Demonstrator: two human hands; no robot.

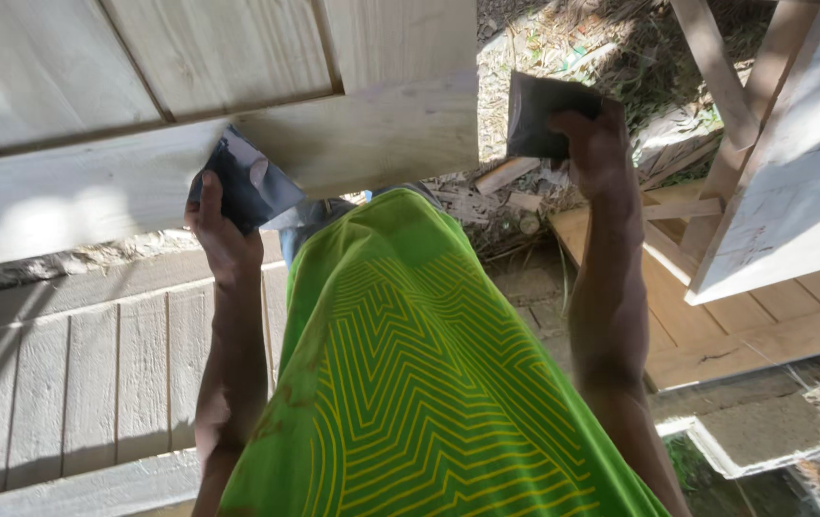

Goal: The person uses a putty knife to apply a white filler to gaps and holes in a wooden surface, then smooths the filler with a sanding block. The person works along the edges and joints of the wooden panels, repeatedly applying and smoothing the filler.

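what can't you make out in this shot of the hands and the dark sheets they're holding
- Left hand: its fingertips are hidden behind the dark sheet it presses on the wooden door panel.
- Right hand: its palm side is turned away, and its dark sheet sits in shadow, so the surface texture is unreadable.
- Legs and feet: covered by the green shirt.
- Door panel: cut off by the top and left edges of the head view.
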